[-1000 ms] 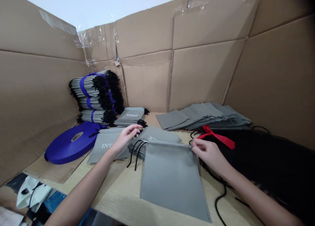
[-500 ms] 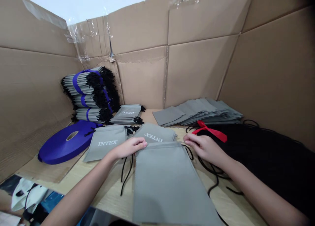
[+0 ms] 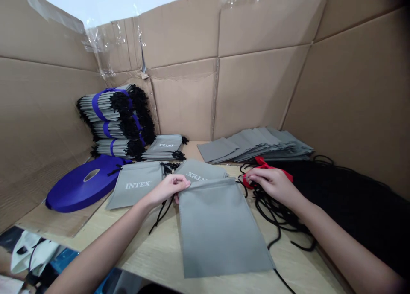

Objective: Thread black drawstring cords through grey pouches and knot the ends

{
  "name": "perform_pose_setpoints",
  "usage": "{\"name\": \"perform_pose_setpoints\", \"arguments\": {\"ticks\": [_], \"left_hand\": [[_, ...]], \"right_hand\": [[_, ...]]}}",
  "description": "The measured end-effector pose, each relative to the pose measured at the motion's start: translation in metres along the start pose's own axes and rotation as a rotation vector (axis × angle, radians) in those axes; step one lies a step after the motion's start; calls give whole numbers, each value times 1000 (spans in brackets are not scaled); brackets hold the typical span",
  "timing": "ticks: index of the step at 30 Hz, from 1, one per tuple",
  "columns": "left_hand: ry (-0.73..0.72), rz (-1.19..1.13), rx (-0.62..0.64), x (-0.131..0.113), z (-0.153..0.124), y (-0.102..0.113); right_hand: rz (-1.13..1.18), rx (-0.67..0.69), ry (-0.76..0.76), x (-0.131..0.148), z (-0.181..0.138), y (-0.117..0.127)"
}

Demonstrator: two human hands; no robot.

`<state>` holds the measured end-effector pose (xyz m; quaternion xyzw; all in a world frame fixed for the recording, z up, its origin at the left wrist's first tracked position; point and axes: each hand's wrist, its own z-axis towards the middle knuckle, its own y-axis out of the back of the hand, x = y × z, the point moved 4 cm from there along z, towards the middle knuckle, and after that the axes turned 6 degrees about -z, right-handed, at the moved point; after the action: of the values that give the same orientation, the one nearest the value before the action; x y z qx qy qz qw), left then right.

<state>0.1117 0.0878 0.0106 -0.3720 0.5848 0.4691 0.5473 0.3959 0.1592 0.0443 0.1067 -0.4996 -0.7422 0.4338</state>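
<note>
Head view: left hand (image 3: 168, 190) pinches the edge of a gray drawstring bag (image 3: 221, 225); right hand (image 3: 272, 184) closes over black cords (image 3: 267, 208) and red ribbon (image 3: 264, 162).

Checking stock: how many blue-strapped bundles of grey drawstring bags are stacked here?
3: the top bundle, the middle bundle and the bottom bundle, stacked at the back left; others may be hidden behind them.

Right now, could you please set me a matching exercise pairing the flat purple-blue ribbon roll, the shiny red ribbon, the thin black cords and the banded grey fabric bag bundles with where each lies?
Things:
1. Purple-blue ribbon roll
2. Red ribbon
3. Black cords
4. Banded grey bag bundles

Places:
A. Stacked against the cardboard wall
B. Left of the printed INTEX bag
C. At the right hand
D. Right of the plain grey bag

Pairs: 1-B, 2-C, 3-D, 4-A.
</note>
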Motion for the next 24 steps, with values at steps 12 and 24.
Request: {"name": "perform_pose_setpoints", "arguments": {"ticks": [12,24], "left_hand": [[212,-379,-193,17,1,8],[23,107,134,-7,-7,-8]], "right_hand": [[-7,-11,-28,-6,-1,4],[47,58,-59,-10,-1,3]]}}
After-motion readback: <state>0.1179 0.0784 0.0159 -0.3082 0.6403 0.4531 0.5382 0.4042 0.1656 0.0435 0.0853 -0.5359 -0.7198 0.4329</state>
